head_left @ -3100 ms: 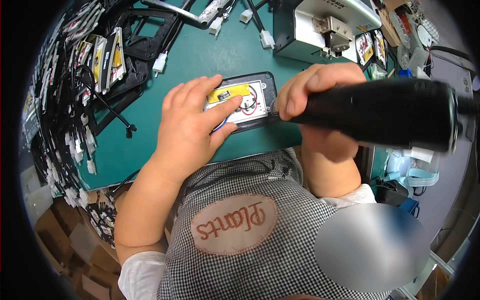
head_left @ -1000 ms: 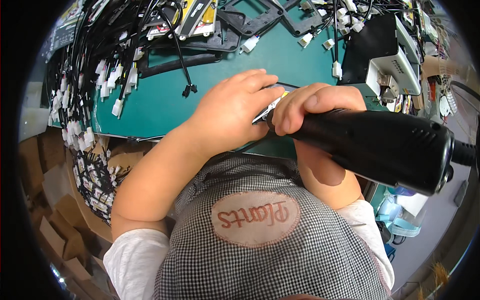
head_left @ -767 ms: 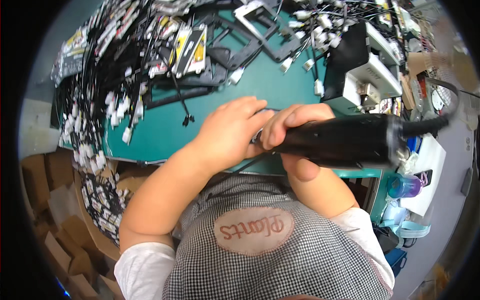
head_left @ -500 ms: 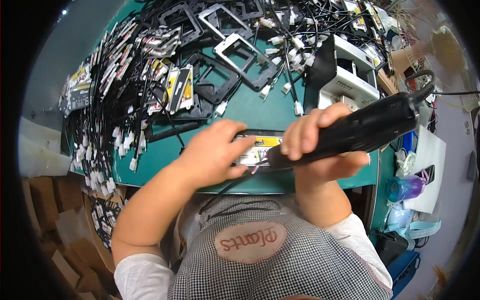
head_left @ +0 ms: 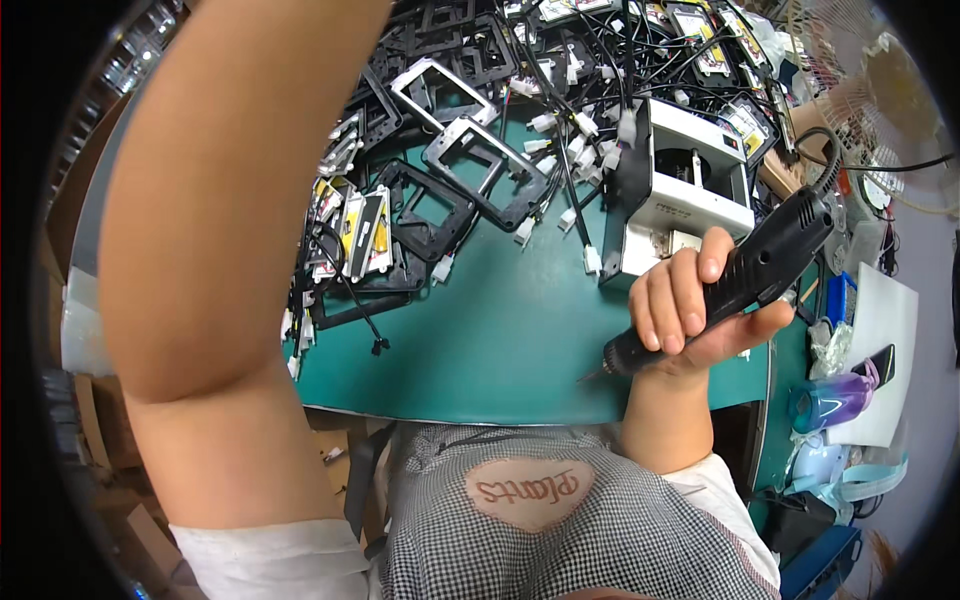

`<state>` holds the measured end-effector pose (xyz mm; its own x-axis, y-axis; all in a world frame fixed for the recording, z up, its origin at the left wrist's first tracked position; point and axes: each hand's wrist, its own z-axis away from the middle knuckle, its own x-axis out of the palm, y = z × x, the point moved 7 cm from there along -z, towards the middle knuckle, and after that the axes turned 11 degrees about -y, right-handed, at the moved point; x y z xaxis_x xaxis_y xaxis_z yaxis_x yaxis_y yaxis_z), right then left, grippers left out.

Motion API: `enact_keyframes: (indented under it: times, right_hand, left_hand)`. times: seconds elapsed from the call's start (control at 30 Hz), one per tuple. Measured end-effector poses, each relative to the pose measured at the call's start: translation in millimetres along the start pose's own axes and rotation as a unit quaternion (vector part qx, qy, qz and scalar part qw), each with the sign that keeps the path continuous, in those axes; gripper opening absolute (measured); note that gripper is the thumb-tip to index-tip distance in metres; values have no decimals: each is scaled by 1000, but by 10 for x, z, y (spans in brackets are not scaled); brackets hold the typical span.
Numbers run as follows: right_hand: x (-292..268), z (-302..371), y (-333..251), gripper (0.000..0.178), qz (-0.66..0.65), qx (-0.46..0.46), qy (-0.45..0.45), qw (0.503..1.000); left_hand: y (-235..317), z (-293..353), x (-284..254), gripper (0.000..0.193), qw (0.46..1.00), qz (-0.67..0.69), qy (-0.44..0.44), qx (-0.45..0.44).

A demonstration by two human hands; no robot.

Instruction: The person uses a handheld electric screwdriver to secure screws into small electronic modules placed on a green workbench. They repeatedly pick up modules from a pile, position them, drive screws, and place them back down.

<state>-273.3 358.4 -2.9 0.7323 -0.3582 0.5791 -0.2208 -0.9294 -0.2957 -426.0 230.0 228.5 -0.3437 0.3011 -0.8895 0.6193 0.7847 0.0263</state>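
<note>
In my right hand (head_left: 685,310) is a black electric screwdriver (head_left: 775,240), fingers wrapped round its body. Its thin bit points down and left over the green tabletop (head_left: 480,340), close to the front edge; I cannot tell whether it touches. My left arm (head_left: 220,200) stretches up across the left side and runs out at the top, so that hand is out of sight. Between the arms lie black rectangular frames (head_left: 430,210), and beside them a board with a yellow label (head_left: 360,235) and a black cable.
A white and black box-shaped machine (head_left: 690,195) stands behind my right hand. Black cables with white connectors (head_left: 585,150) heap up at the back. On the right are a purple and teal bottle (head_left: 835,400), a white sheet (head_left: 890,330) and a fan (head_left: 860,90).
My left hand has left the table and swung up past the top edge. The labelled panel under the screwdriver is gone from its spot. The screwdriver has shifted right, off the panel.
</note>
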Motion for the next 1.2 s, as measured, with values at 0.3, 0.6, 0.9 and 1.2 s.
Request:
enact_keyframes:
  times: [0.3,0.6,0.9,1.2]
  right_hand:
    - [140,-26,107,79,4,0,32,999]
    - [45,25,137,76,-23,20,36,999]
    - [-102,51,151,74,-27,36,33,998]
    - [-149,86,49,76,-18,41,28,999]
  left_hand:
    - [-854,722,1763,28,932,-91,-349,-23]
    - [-586,1220,2248,30,975,-43,-172,131]
    - [-638,1182,1712,21,931,115,-346,-14]
    - [88,2280,1073,19,969,135,-130,163]
